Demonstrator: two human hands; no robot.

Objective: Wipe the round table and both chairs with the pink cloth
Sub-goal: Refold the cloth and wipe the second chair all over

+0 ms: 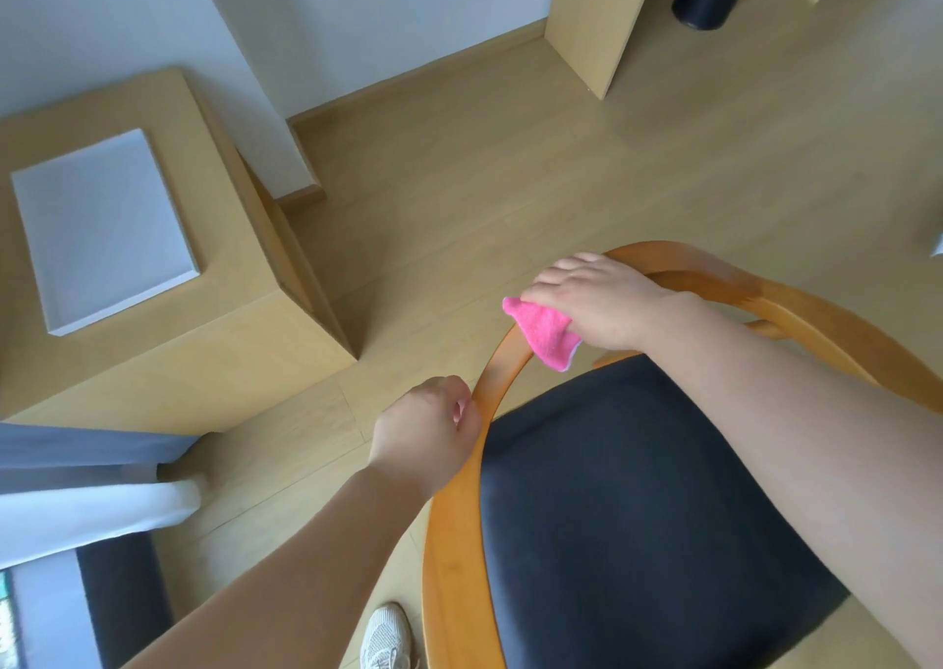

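The right hand (594, 306) presses the small pink terry cloth (547, 334) flat-fingered onto the curved honey-coloured wooden rail of the chair (459, 515), at about eleven o'clock on the dark padded seat (638, 505). At nine o'clock the left hand (428, 433) curls round the same rail, apparently steadying it. A chair-wiping step is under way. Next, the cloth should slide along the rail toward twelve o'clock, with pressure kept. The round table is out of view.

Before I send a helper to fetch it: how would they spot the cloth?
Find the chair with the curved orange wooden rail and black seat. On the rail's far bend the right hand presses a small cloth, the only bright pink thing here.
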